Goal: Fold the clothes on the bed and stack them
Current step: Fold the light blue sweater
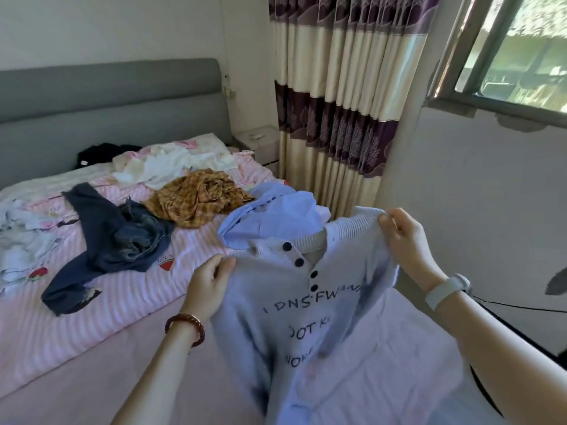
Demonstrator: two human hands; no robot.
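Observation:
I hold a pale lavender knit sweater (pixel 306 326) with dark buttons and black lettering up in front of me, above the bed. My left hand (pixel 208 283) pinches its left shoulder and my right hand (pixel 405 237) grips its right shoulder by the collar. Its lower part hangs down toward the pink sheet (pixel 92 378). Behind it lies a light blue shirt (pixel 270 216). Farther back sit a crumpled yellow plaid garment (pixel 196 199), dark blue jeans (pixel 113 240), a white garment (pixel 165 167), a black one (pixel 101 153), and pale clothes (pixel 21 237) at the left.
The grey headboard (pixel 107 102) stands at the back. A small nightstand (pixel 257 142) sits beside striped curtains (pixel 343 96). A window (pixel 521 56) is at the upper right, with the wall close on my right.

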